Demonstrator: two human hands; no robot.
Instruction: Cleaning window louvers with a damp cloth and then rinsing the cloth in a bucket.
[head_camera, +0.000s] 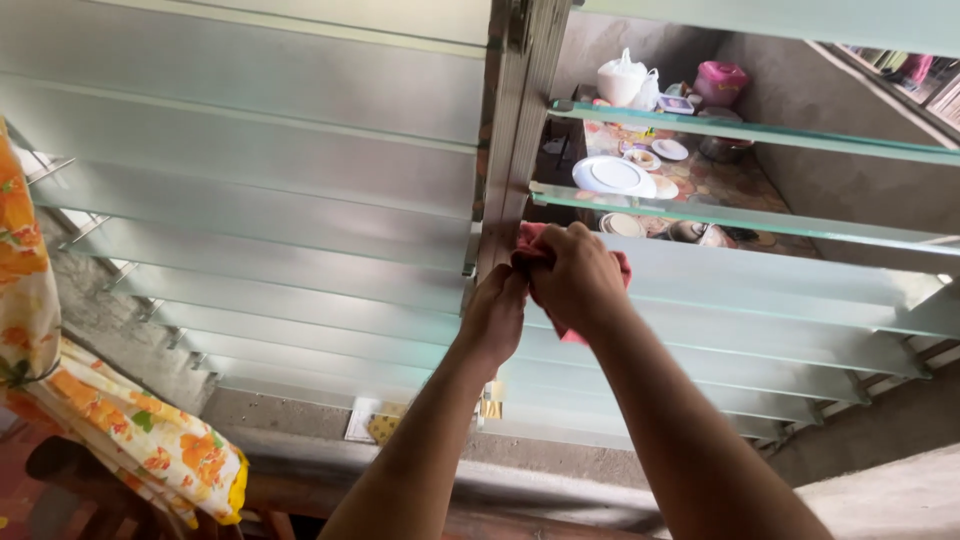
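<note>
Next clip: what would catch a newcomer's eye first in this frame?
Two bare hands meet at centre: the right hand presses a red cloth against the metal window post, with the left hand just below it. Frosted glass louvre slats fill the view. A bright orange floral curtain hangs at far left.

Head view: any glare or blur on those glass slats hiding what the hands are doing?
Head view: the frosted slats show a soft, even sheen with no harsh glare; the right hand pressing the red cloth and the left hand below it are sharp; the plates seen through the open slats are daylit and clear; the flowered curtain is slightly soft at the edge.
</note>
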